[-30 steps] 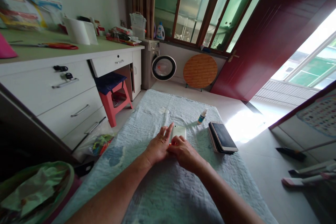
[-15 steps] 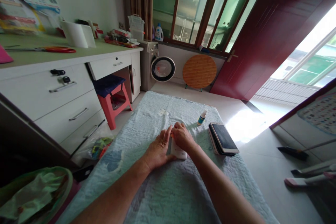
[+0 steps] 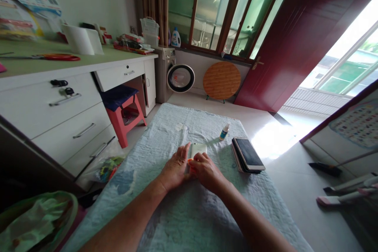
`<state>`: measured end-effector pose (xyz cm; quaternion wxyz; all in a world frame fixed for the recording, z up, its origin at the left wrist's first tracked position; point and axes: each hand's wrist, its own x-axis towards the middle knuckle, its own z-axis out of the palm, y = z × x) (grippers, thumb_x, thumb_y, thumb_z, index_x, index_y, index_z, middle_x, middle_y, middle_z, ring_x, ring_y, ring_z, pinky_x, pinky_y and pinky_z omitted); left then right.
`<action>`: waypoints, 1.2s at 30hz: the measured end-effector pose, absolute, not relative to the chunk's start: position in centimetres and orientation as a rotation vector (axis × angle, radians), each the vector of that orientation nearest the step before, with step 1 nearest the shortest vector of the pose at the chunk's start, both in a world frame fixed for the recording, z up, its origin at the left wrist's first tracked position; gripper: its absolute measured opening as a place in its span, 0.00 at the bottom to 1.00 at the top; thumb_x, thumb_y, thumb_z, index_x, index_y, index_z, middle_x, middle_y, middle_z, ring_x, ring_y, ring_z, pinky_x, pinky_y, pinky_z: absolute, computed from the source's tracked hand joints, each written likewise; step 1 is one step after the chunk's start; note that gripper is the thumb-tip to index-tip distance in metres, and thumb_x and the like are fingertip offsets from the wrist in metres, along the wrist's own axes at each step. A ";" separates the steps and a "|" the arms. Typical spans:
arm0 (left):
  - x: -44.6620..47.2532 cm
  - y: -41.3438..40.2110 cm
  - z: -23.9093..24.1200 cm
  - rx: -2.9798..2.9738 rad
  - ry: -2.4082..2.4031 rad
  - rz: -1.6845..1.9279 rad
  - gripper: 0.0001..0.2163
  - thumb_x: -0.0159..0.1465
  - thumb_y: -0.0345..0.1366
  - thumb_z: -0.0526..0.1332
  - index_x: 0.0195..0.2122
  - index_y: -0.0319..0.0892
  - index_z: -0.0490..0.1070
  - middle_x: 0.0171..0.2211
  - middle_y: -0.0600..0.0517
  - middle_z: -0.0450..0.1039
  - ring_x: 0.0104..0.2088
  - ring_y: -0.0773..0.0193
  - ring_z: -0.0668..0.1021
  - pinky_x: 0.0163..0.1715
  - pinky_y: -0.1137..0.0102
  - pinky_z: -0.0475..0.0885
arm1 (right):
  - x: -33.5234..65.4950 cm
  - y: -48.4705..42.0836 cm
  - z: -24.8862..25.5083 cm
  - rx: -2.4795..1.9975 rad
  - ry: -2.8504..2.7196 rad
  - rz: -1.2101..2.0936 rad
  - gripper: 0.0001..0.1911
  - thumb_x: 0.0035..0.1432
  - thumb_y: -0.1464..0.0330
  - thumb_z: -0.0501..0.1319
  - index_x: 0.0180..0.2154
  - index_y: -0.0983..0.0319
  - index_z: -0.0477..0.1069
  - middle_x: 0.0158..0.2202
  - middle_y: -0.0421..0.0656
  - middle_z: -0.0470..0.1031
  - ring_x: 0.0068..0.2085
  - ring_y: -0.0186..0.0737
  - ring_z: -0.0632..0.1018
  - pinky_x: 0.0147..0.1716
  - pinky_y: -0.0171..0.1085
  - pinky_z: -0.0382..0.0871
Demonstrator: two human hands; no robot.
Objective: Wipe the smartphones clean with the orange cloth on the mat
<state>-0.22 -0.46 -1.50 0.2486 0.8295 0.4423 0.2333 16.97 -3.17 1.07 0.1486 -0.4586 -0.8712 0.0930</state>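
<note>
A white smartphone (image 3: 199, 149) lies back up on the pale blue quilted cloth (image 3: 177, 128), its camera end pointing away from me. My left hand (image 3: 175, 168) braces it from the left side, fingers along that edge and thumb toward the near end. Over the phone's near half, my right hand (image 3: 204, 170) is closed, pinching a small orange piece (image 3: 190, 160) whose kind is mostly hidden by the fingers. Beyond my right hand stands a small spray bottle (image 3: 224, 131) with a blue label. To the right lies a stack of phones (image 3: 249, 154), the top one screen up.
Left of the covered table are a white desk (image 3: 71, 114) with drawers, a red stool (image 3: 124, 116) and a waste bin (image 3: 72, 206). A washing machine (image 3: 165, 73) with its door open, a round folded tabletop (image 3: 222, 80) and a red door (image 3: 283, 43) stand beyond.
My right hand has slid down the phone toward me with the orange piece, uncovering its far camera end. My left hand stays at the phone's left side. The view has shifted slightly.
</note>
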 end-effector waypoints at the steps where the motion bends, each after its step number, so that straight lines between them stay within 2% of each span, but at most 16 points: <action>1: -0.3 -0.4 -1.5 2.264 1.195 0.633 0.48 0.54 0.42 0.67 0.66 0.46 0.32 0.62 0.39 0.51 0.62 0.47 0.62 0.59 0.55 0.61 | 16.9 -2.2 0.9 -1.354 -2.490 0.223 0.07 0.64 0.72 0.57 0.35 0.61 0.72 0.36 0.43 0.68 0.38 0.37 0.66 0.40 0.34 0.60; 6: -0.3 -0.5 -1.6 2.290 1.211 0.602 0.49 0.53 0.41 0.68 0.67 0.47 0.34 0.65 0.41 0.50 0.64 0.48 0.58 0.62 0.55 0.58 | 16.9 2.4 0.1 -1.509 -2.412 0.103 0.09 0.65 0.70 0.55 0.38 0.61 0.74 0.38 0.44 0.69 0.40 0.39 0.66 0.41 0.35 0.60; 11: -0.2 -0.8 -0.9 2.405 1.203 0.388 0.35 0.57 0.47 0.64 0.64 0.47 0.54 0.66 0.46 0.54 0.63 0.47 0.61 0.62 0.54 0.56 | 18.1 4.2 -0.5 -1.638 -2.297 0.069 0.11 0.64 0.72 0.53 0.38 0.62 0.75 0.38 0.46 0.68 0.40 0.40 0.66 0.41 0.35 0.59; 14: -0.1 -0.7 -0.5 2.455 1.168 0.327 0.31 0.59 0.48 0.62 0.62 0.45 0.60 0.64 0.46 0.59 0.61 0.47 0.64 0.62 0.55 0.56 | 19.2 3.9 -1.1 -1.679 -2.218 0.095 0.11 0.63 0.73 0.54 0.38 0.62 0.75 0.38 0.46 0.68 0.40 0.40 0.66 0.40 0.34 0.59; 18: -0.1 -0.7 -0.4 2.471 1.180 0.339 0.32 0.58 0.48 0.63 0.62 0.42 0.61 0.63 0.46 0.61 0.59 0.47 0.66 0.60 0.57 0.58 | 20.2 2.8 -1.8 -1.706 -2.068 0.212 0.12 0.62 0.73 0.53 0.36 0.63 0.75 0.35 0.43 0.67 0.36 0.36 0.67 0.36 0.33 0.60; 25: -0.1 -0.8 -0.2 2.450 1.207 0.336 0.32 0.58 0.50 0.62 0.62 0.44 0.61 0.63 0.48 0.61 0.57 0.47 0.68 0.57 0.58 0.63 | 19.7 -1.1 -1.6 -1.652 -2.037 0.310 0.12 0.62 0.73 0.53 0.31 0.63 0.74 0.32 0.42 0.65 0.31 0.33 0.67 0.31 0.31 0.60; 36: 0.1 -0.8 -0.4 2.453 1.217 0.375 0.29 0.59 0.46 0.61 0.61 0.45 0.63 0.63 0.49 0.62 0.57 0.49 0.68 0.57 0.59 0.62 | 18.6 -7.1 -0.3 -1.570 -2.127 0.387 0.12 0.63 0.73 0.54 0.27 0.63 0.70 0.31 0.41 0.64 0.32 0.34 0.67 0.30 0.31 0.57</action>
